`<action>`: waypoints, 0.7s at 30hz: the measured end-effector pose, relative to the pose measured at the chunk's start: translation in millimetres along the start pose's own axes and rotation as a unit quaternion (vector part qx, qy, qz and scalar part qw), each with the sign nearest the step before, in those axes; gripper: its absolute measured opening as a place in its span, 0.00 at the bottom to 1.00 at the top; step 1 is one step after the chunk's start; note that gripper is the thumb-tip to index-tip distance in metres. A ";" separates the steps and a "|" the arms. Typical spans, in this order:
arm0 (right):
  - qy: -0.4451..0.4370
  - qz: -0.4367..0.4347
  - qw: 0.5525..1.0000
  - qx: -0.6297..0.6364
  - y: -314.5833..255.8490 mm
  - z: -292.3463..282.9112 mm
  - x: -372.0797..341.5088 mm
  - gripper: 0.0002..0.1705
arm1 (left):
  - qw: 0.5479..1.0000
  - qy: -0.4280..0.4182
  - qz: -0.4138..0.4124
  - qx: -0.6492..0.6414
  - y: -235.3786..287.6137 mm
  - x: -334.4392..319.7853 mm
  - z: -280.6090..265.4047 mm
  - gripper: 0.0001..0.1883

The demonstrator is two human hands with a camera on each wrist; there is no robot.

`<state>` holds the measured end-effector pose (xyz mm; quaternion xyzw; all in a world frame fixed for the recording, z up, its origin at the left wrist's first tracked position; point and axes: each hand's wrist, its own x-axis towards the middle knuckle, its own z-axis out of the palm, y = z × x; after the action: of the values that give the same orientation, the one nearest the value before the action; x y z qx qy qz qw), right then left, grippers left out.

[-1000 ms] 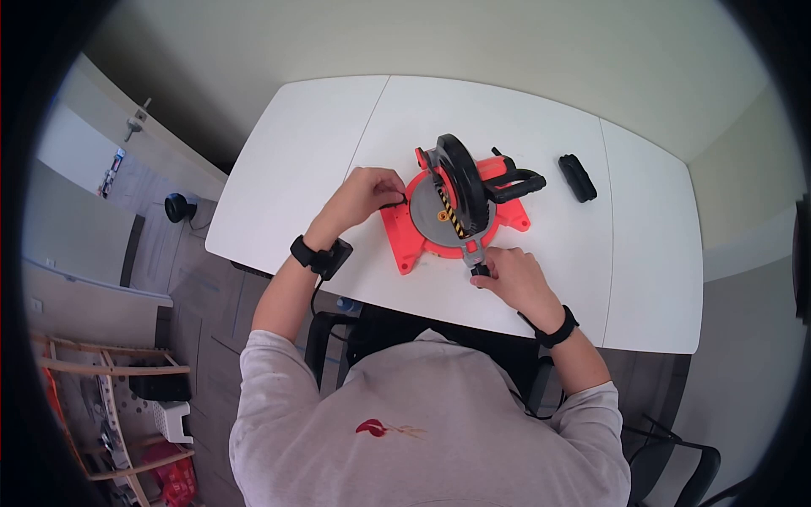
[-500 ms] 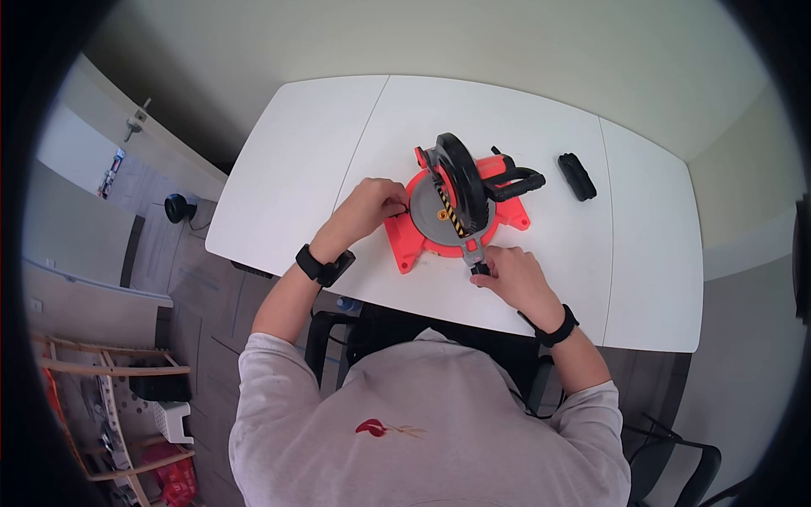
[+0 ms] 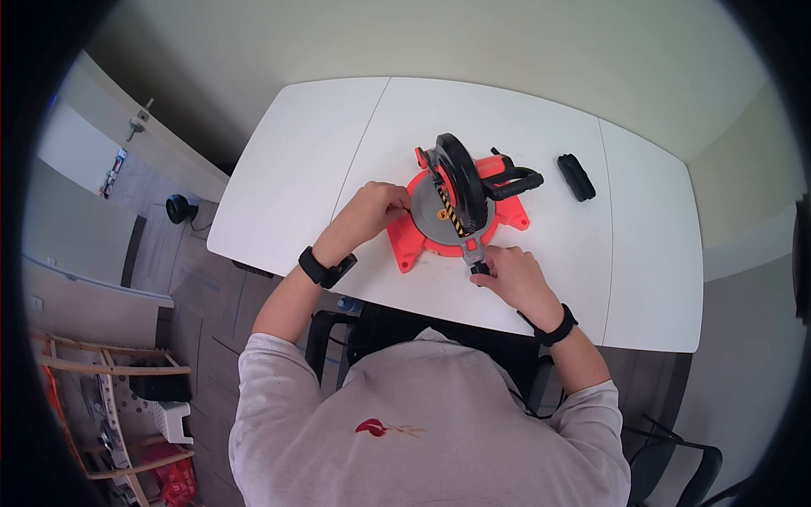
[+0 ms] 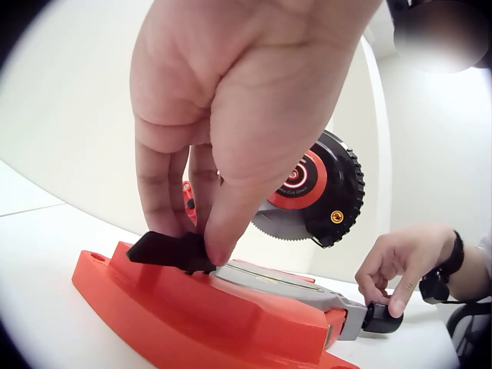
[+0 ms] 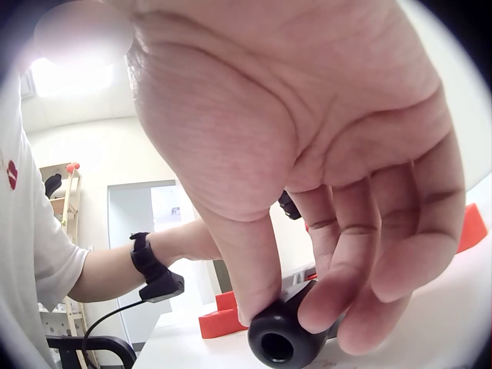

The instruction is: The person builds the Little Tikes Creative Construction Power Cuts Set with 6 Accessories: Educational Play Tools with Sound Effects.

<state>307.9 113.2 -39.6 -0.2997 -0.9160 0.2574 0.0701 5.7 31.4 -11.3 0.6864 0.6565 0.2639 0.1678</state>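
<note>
A toy miter saw (image 3: 432,221) stands on the white table, with a red base (image 4: 231,323), a grey round turntable and a raised black blade guard (image 4: 344,184). At the base's left side my left hand (image 3: 372,213) pinches a small black lever (image 4: 165,252) between thumb and fingers. My right hand (image 3: 519,277) grips the black knob (image 5: 278,338) at the end of the grey arm in front, thumb on one side and fingertips on the other. The saw's black handle (image 3: 517,182) points to the right, untouched.
A black oblong piece (image 3: 577,177) lies on the table (image 3: 650,253) right of the saw. The table's front edge runs close to the person's body. Below it are chairs (image 3: 676,460), and a wooden rack (image 3: 110,372) stands at the lower left.
My left hand has shifted slightly toward the body and the saw, its wrist turning; the black lever, visible earlier from above, is now mostly hidden by the fingers. The right hand stays on the knob.
</note>
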 end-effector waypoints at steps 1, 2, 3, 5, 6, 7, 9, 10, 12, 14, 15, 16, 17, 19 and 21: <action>-0.001 0.002 1.000 -0.002 -0.3 0.1 -0.2 0.21 | 1.000 -0.001 -0.004 -0.004 -0.3 0.2 0.1 0.07; -0.002 0.002 1.000 -0.003 -0.5 -0.1 -0.3 0.21 | 1.000 -0.003 -0.005 -0.001 0.4 0.2 0.0 0.07; -0.002 0.002 1.000 -0.004 -0.7 -0.4 -0.4 0.21 | 1.000 -0.006 -0.005 0.002 2.3 0.4 -0.9 0.08; -0.003 -0.002 1.000 0.000 -1.6 -1.2 -0.2 0.21 | 1.000 -0.006 -0.004 0.007 5.5 -0.5 -3.3 0.08; -0.003 -0.004 1.000 0.005 -2.0 -2.0 0.0 0.21 | 1.000 -0.005 0.000 0.010 6.5 -1.7 -5.0 0.08; -0.001 -0.004 1.000 0.010 -1.5 -3.1 -1.0 0.21 | 1.000 -0.006 0.006 0.010 7.9 -1.8 -5.8 0.07; 0.007 -0.009 1.000 0.004 0.1 -2.1 -2.6 0.21 | 0.998 -0.003 -0.013 -0.060 9.3 -4.7 -9.3 0.07; 0.011 -0.011 1.000 0.003 1.3 -1.0 -2.9 0.21 | 0.995 -0.004 -0.024 -0.095 11.0 -6.2 -11.2 0.06; 0.021 -0.017 1.000 -0.009 3.6 2.0 -3.0 0.21 | 0.991 0.021 -0.021 -0.130 21.4 -9.6 -17.7 0.06; 0.025 -0.019 0.999 -0.009 3.9 1.9 -2.1 0.21 | 0.983 0.042 -0.038 -0.172 31.7 -15.3 -19.8 0.07; 0.023 -0.016 1.000 -0.004 2.4 -1.2 -2.0 0.21 | 0.981 0.035 -0.054 -0.184 41.3 -17.7 -20.4 0.07; 0.020 -0.014 1.000 0.001 0.4 -5.1 -2.3 0.21 | 0.978 0.028 -0.072 -0.196 54.3 -20.1 -21.2 0.08; 0.019 -0.014 1.000 0.019 -2.8 -10.6 -2.3 0.21 | 0.974 0.025 -0.091 -0.208 65.7 -22.5 -20.4 0.08; 0.015 -0.019 0.998 0.057 -11.9 -23.9 -2.1 0.21 | 0.981 0.015 -0.026 -0.190 83.7 -25.4 -13.4 0.12; -0.016 -0.051 0.987 0.154 -21.0 -36.3 -1.9 0.22 | 0.979 0.004 0.003 -0.202 99.7 -25.9 -5.8 0.14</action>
<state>309.0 113.2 2.4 -0.2342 -0.8805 0.3960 0.1139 83.4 -3.1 47.2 0.6390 0.5885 0.3942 0.2997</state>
